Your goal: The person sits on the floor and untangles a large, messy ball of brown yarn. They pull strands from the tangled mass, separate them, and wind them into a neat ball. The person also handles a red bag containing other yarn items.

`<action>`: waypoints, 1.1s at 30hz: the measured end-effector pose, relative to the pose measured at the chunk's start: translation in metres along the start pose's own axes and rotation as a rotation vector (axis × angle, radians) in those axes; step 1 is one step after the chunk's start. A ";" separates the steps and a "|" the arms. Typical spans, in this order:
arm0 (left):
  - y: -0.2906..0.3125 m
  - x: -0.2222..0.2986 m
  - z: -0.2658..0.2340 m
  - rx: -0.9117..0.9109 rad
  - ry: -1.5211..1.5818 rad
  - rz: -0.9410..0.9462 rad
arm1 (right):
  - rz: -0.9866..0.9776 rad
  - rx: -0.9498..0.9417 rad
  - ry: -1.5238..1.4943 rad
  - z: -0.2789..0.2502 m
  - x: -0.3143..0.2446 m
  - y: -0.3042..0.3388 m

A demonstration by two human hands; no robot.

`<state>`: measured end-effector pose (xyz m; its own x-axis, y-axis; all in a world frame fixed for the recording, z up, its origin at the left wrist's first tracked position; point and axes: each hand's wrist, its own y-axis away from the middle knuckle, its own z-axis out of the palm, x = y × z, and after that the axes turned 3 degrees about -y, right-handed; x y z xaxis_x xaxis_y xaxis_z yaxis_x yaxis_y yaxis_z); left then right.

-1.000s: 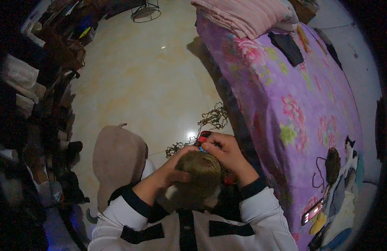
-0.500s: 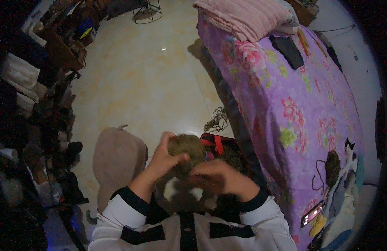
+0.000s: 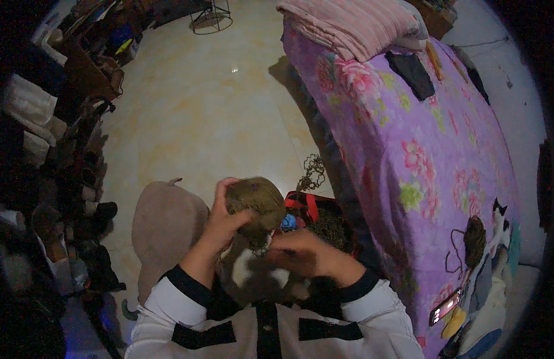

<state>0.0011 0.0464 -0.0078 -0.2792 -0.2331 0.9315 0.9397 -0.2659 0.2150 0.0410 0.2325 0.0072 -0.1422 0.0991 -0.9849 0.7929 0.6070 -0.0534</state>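
Observation:
My left hand [image 3: 224, 222] grips a round olive-brown knitted piece [image 3: 257, 201] and holds it up in front of me. My right hand [image 3: 302, 254] is just below and to the right of it, fingers curled at its lower edge; what they pinch is hidden. A small blue thing [image 3: 288, 223] shows between the knitted piece and my right hand. Behind the hands stands a dark bag with red straps [image 3: 310, 206] holding brownish yarn [image 3: 329, 227]. Dark and white fabric [image 3: 253, 275] lies on my lap.
A bed with a purple flowered blanket [image 3: 420, 131] runs along the right, with folded pink bedding [image 3: 354, 24], a dark cloth [image 3: 411, 72], a yarn ball [image 3: 474, 239] and a phone [image 3: 445, 306] on it. A beige cushion [image 3: 166, 224] sits at my left. Cluttered shelves [image 3: 43, 149] line the left.
My left hand has lifted the knitted piece up and away from my lap. My right hand has dropped from its top to below it.

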 end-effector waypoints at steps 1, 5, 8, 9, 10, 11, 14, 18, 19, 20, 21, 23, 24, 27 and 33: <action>0.000 -0.010 -0.003 -0.055 -0.129 0.038 | -0.042 -0.084 0.060 -0.015 -0.019 -0.004; 0.015 -0.017 0.011 -0.443 -0.147 -0.043 | 0.188 0.309 -0.006 -0.036 -0.016 -0.010; 0.020 -0.005 0.020 -0.488 0.086 -0.129 | 0.254 0.450 -0.070 -0.028 0.040 -0.015; 0.020 -0.002 0.022 -0.378 0.210 -0.151 | 0.233 0.488 -0.177 -0.017 0.063 -0.011; 0.020 -0.001 0.022 -0.260 0.335 -0.174 | 0.212 0.518 -0.288 -0.006 0.060 -0.016; 0.018 -0.005 0.016 -0.161 0.433 -0.198 | 0.306 0.552 -0.547 0.003 0.047 -0.013; 0.013 -0.005 0.001 0.123 0.518 -0.167 | 0.612 -0.193 0.702 0.021 0.035 -0.017; -0.003 -0.005 0.004 0.166 0.113 -0.057 | -0.027 -0.009 -0.032 0.024 0.007 0.006; -0.001 -0.013 0.001 0.114 -0.003 -0.066 | -0.046 0.007 0.005 0.008 -0.014 0.000; 0.002 -0.020 -0.001 0.058 -0.116 -0.075 | -0.063 0.023 0.046 -0.007 -0.026 -0.006; 0.005 -0.030 -0.004 -0.087 -0.177 -0.110 | 0.014 0.167 0.040 -0.017 -0.026 -0.007; 0.012 -0.033 0.001 -0.345 -0.189 -0.038 | 0.062 0.395 0.075 -0.034 -0.013 -0.014; 0.013 -0.033 0.004 -0.477 -0.196 -0.002 | 0.122 0.451 0.044 -0.034 0.000 -0.016; 0.010 -0.045 -0.005 -0.323 0.357 -0.234 | 0.242 0.583 -0.005 -0.016 0.053 -0.021; 0.002 0.012 0.006 0.256 0.280 -0.016 | 0.202 -0.058 0.273 0.020 0.034 -0.006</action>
<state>0.0009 0.0487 0.0057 -0.3037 -0.4873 0.8187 0.9439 -0.0370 0.3281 0.0430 0.2163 -0.0297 -0.1448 0.4244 -0.8938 0.7873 0.5966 0.1558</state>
